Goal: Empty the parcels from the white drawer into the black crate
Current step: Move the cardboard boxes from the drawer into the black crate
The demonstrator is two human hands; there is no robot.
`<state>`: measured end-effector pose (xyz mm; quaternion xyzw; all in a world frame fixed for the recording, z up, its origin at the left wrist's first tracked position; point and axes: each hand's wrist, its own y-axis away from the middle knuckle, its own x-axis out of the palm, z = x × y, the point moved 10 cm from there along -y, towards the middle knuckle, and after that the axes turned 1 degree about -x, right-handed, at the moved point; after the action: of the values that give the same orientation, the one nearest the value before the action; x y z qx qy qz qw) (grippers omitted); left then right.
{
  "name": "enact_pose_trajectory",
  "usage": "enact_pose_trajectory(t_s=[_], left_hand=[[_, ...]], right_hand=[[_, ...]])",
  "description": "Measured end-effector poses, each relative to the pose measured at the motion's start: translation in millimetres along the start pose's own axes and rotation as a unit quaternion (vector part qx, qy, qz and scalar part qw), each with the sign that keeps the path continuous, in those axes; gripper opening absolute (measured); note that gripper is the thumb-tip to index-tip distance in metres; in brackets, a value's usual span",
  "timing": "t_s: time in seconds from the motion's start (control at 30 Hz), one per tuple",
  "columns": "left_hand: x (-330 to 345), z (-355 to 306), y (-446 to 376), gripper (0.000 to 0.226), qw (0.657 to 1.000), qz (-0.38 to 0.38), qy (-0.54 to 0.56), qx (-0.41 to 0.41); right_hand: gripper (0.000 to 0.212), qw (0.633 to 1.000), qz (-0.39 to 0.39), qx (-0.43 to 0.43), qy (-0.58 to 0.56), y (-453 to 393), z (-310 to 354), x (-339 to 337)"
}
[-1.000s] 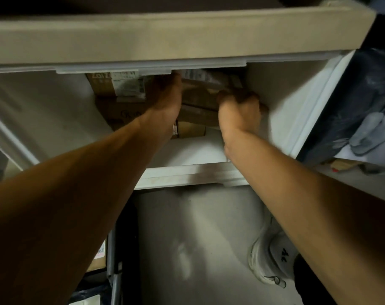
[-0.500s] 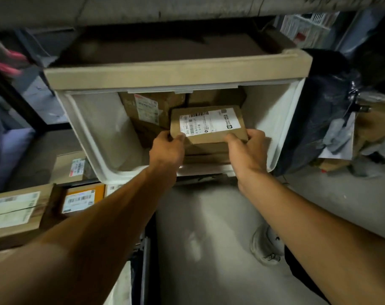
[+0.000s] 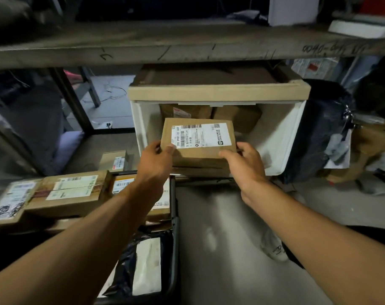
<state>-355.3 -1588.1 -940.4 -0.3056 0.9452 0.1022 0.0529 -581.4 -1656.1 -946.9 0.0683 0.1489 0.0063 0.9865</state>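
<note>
The white drawer (image 3: 281, 137) sits at twelve o'clock, more boxes visible deep inside. The black crate (image 3: 175, 219), at seven o'clock, already holds parcels. A moment ago both hands were deep in the drawer; now the parcel (image 3: 198, 143) is lifted clear, left hand (image 3: 156, 160) and right hand (image 3: 245, 164) gripping its near corners. Probably next: swing it toward the crate.

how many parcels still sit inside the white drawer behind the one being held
2: one brown parcel with a red-marked label at back left of the white drawer, one plain brown parcel at back right. More may hide behind the held parcel.
</note>
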Motion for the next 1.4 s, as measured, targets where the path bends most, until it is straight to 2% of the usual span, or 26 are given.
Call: enact_pose_trajectory(t_s=[0.1, 0.17, 0.3, 0.5, 0.53, 0.6, 0.67, 0.8, 0.97, 1.03, 1.3, 1.4], left_hand=[[-16, -1, 16, 0.026, 1.0, -0.004, 0.023, -0.003], [-26, 5, 23, 0.02, 0.999, -0.007, 0.036, -0.014], [-38, 12, 32, 0.029, 0.998, -0.007, 0.056, -0.031], [-40, 4, 29, 0.05, 0.994, 0.017, 0.102, -0.024], [-41, 3, 28, 0.052, 0.993, 0.014, 0.111, -0.026], [-45, 4, 27, 0.057, 0.993, 0.003, 0.111, -0.032], [-48, 4, 26, 0.058, 0.993, -0.007, 0.117, -0.032], [-50, 6, 23, 0.045, 0.992, -0.016, 0.126, -0.027], [-52, 16, 20, 0.064, 0.992, -0.03, 0.117, -0.045], [-50, 21, 19, 0.065, 0.99, -0.023, 0.126, -0.061], [-48, 24, 24, 0.05, 0.992, -0.032, 0.104, -0.06], [-43, 23, 26, 0.043, 0.991, -0.011, 0.121, -0.061]], right_hand=[[0.067, 0.999, 0.012, -0.012, -0.036, 16, 4, 2], [0.065, 0.998, 0.025, -0.019, -0.059, 25, 1, 4], [0.052, 0.987, 0.074, -0.022, -0.144, 31, -4, 9], [0.078, 0.977, 0.085, -0.003, -0.197, 30, -2, 7], [0.07, 0.975, 0.086, 0.0, -0.205, 30, -1, 8], [0.04, 0.973, 0.09, -0.006, -0.211, 30, 3, 9], [0.024, 0.975, 0.086, -0.01, -0.206, 30, 2, 9], [0.025, 0.98, 0.08, -0.015, -0.184, 28, -2, 11], [0.026, 0.98, 0.075, -0.031, -0.181, 25, -4, 12], [0.023, 0.978, 0.075, -0.025, -0.191, 23, -6, 13], [0.022, 0.979, 0.082, -0.004, -0.188, 21, -10, 15], [0.024, 0.979, 0.072, -0.003, -0.19, 20, -10, 12]])
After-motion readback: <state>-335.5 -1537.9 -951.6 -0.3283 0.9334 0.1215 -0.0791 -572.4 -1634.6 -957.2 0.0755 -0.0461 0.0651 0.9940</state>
